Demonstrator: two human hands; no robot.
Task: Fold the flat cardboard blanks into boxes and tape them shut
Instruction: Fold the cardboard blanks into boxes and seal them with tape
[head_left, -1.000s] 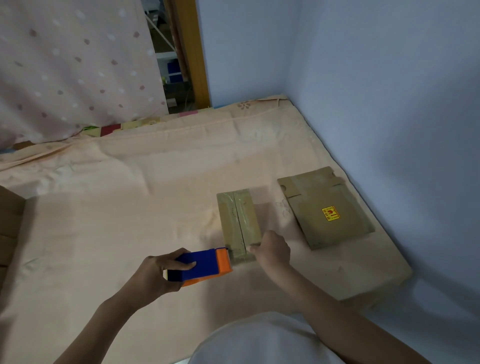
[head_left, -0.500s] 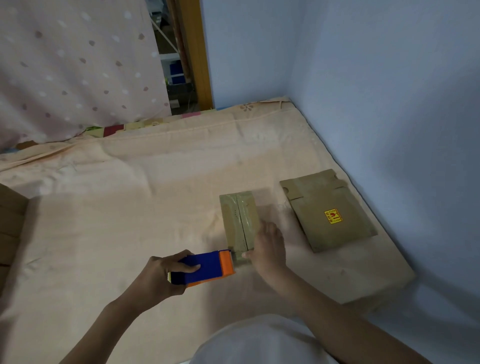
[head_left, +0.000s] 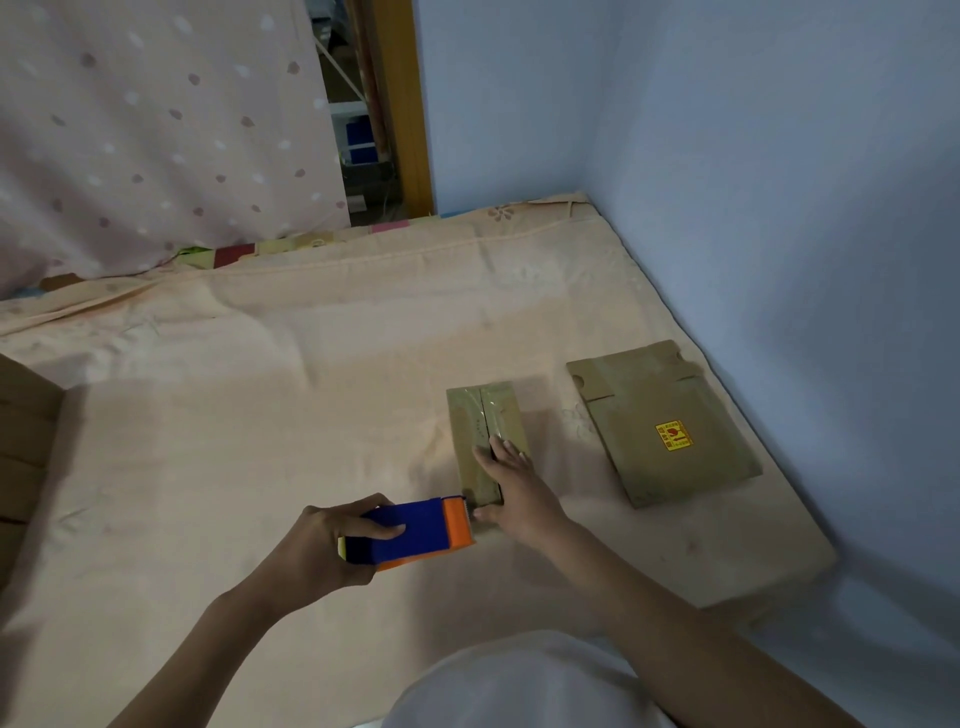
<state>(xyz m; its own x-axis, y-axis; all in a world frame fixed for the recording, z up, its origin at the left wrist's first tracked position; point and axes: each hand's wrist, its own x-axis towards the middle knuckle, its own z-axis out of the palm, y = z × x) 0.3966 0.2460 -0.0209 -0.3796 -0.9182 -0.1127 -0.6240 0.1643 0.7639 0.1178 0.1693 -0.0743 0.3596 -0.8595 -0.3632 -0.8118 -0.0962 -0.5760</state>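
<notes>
Box (head_left: 485, 431) under right hand (head_left: 511, 480), flat blanks (head_left: 662, 423) just beside

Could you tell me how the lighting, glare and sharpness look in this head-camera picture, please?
Head view: dim, bluish room light; a shadow covers the bedsheet near the person; faint glare on the tape along the folded box seam; the right hand pressing it and the left hand gripping the tape dispenser look slightly soft; wide-angle bending curves the wall corner; the flat blank's label is unreadable.
</notes>
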